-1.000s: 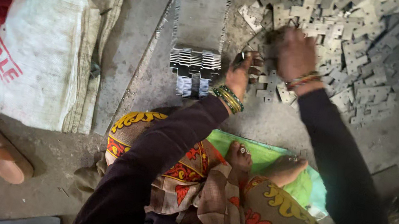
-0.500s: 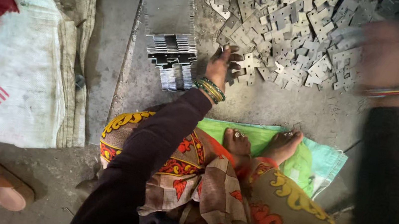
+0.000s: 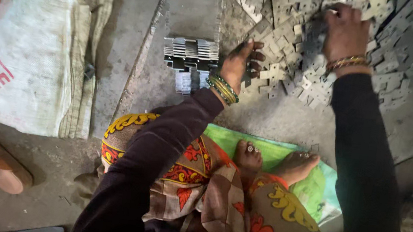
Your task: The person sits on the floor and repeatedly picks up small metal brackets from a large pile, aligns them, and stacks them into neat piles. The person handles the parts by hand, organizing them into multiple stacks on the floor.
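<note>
**Hands in the stamped-metal pile**

The left hand point(image 3: 239, 65) rests half-curled beside the stacked metal plates point(image 3: 190, 54); whether it pinches a piece is unclear. The right hand point(image 3: 344, 30) claws, fingers bent, into the loose metal stampings point(image 3: 297, 48). Sharp edges could nick fingers or bare feet point(image 3: 273, 162). Dusty concrete floor point(image 3: 278, 119), woven sack point(image 3: 31, 60) left.

Dim, flat light; corners fall dark; soft shadows on floor; slight blur, wide-angle bending at edges.
</note>
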